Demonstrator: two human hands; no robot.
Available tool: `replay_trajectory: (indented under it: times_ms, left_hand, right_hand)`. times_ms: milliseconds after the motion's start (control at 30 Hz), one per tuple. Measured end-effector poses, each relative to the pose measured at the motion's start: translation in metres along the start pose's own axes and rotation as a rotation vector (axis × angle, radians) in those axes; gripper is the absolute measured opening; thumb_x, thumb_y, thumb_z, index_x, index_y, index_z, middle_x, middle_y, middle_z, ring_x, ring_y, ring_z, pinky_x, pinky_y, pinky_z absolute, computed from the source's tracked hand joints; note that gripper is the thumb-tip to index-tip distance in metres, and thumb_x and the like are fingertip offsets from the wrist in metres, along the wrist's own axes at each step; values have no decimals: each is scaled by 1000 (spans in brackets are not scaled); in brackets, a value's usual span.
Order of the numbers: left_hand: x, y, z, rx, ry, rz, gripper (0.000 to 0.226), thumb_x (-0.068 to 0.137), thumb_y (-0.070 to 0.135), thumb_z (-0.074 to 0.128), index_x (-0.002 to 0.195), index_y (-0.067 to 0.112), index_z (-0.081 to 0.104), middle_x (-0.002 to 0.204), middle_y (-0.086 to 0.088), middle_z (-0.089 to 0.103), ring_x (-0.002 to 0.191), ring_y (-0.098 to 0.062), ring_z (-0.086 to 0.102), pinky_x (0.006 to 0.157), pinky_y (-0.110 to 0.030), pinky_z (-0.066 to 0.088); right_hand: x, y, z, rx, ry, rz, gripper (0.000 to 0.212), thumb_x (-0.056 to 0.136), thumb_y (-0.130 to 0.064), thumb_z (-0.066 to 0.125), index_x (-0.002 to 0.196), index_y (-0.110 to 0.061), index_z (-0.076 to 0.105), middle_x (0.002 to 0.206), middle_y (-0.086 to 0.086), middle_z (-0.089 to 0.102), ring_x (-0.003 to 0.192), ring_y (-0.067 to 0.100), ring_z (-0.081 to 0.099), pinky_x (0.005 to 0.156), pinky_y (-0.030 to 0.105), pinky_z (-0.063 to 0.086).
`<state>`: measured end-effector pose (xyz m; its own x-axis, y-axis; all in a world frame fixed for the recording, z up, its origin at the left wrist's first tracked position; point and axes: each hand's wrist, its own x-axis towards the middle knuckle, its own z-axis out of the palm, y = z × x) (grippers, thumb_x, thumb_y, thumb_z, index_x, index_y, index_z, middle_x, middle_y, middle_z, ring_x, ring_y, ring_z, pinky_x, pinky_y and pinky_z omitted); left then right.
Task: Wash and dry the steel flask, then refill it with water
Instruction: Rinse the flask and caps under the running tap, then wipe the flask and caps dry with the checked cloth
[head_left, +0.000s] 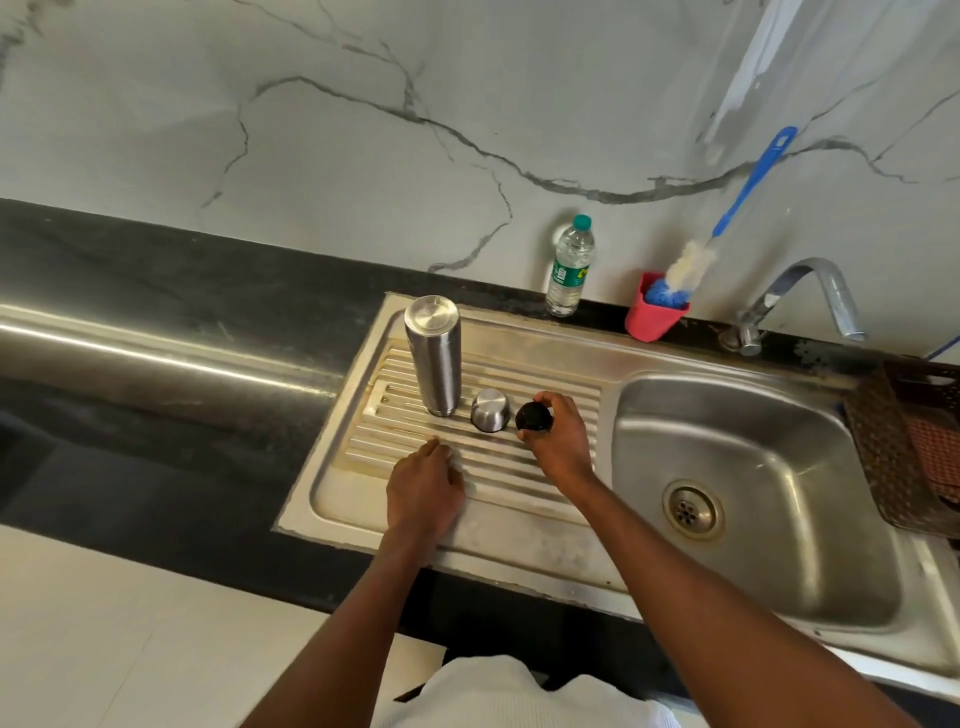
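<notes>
The steel flask (434, 356) stands upside down on the ribbed drainboard (498, 467) of the sink, its flat base facing up. Just right of it sits the steel cup lid (490, 410), also upside down. My right hand (558, 441) grips the black stopper (534, 417), which sits on the drainboard next to the cup lid. My left hand (423, 491) rests on the ribs nearer the front edge with loosely curled fingers and holds nothing.
The sink basin (779, 467) with its drain lies to the right, under the tap (810, 296). A plastic water bottle (570, 267) and a pink cup (652, 314) holding a blue-handled bottle brush (727, 218) stand at the wall. A brown basket (911, 441) sits far right.
</notes>
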<state>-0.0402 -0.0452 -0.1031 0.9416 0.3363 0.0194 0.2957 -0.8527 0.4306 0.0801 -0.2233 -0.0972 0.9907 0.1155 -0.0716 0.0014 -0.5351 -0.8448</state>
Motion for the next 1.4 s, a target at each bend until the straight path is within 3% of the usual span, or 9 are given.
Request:
replay_trajectory:
  times_ms: [133, 333, 467, 600, 767, 933, 1100, 1267, 1400]
  left_hand:
    - [4, 1, 0, 28, -22, 15, 23, 97, 28, 53, 111, 20, 69, 109, 1, 70, 98, -23, 68, 85, -38, 55]
    - [1, -1, -2, -12, -48, 10, 29, 100, 31, 52, 121, 22, 69, 123, 2, 70, 105, -22, 68, 87, -39, 57]
    - [-11, 15, 1, -97, 48, 42, 20, 100, 29, 59, 116, 25, 71, 114, 6, 71, 104, -16, 64, 87, -37, 56]
    - [-15, 65, 14, -213, 105, 182, 15, 98, 24, 66, 111, 24, 73, 107, 6, 73, 99, -15, 66, 83, -31, 54]
    - [15, 156, 38, -306, -36, 374, 17, 99, 26, 61, 112, 25, 73, 111, 9, 71, 101, -13, 66, 83, -34, 56]
    - [31, 244, 71, -355, -210, 501, 19, 104, 35, 58, 104, 21, 71, 105, 4, 71, 96, -17, 67, 81, -34, 53]
    - [23, 335, 99, -511, -419, 610, 18, 103, 26, 62, 114, 21, 75, 116, 5, 76, 109, -13, 70, 99, -32, 52]
    - [15, 419, 122, -637, -621, 565, 34, 106, 36, 59, 137, 26, 66, 137, 7, 69, 125, -9, 64, 109, -40, 52]
    - [20, 478, 134, -593, -642, 605, 43, 107, 44, 52, 151, 43, 49, 162, 5, 41, 143, -18, 48, 116, -43, 45]
  right_hand:
    - [-3, 8, 3, -78, -22, -9, 54, 79, -2, 81, 128, -13, 62, 127, 2, 60, 114, 24, 61, 89, 22, 43]
    - [-12, 6, -12, -129, -40, 0, 85, 81, -13, 82, 154, -19, 40, 151, 3, 40, 128, 17, 49, 95, 21, 39]
    - [-25, 14, -47, -130, 84, -19, 64, 88, -19, 80, 144, -22, 50, 145, -1, 47, 128, 15, 52, 103, 30, 48]
    - [-37, 18, -97, -157, 257, -70, 26, 90, -15, 77, 113, -25, 70, 121, -7, 61, 107, 11, 63, 92, 30, 54]
    - [-48, 34, -166, -220, 439, -104, 14, 89, -9, 74, 94, -21, 74, 100, -9, 68, 89, 7, 66, 81, 33, 57]
    - [-63, 57, -241, -267, 584, -16, 10, 97, -15, 68, 101, -19, 76, 102, -6, 71, 89, 9, 67, 79, 25, 54]
    - [-70, 84, -321, -234, 713, 103, 16, 95, -11, 68, 107, -20, 74, 107, -6, 72, 95, 8, 66, 82, 24, 54]
    - [-48, 117, -404, -241, 681, 298, 17, 96, -16, 64, 109, -20, 74, 103, -9, 69, 102, 18, 69, 90, 33, 54]
    - [-6, 151, -448, -388, 497, 487, 23, 95, -23, 62, 111, -9, 71, 108, 12, 73, 104, 32, 69, 87, 34, 52]
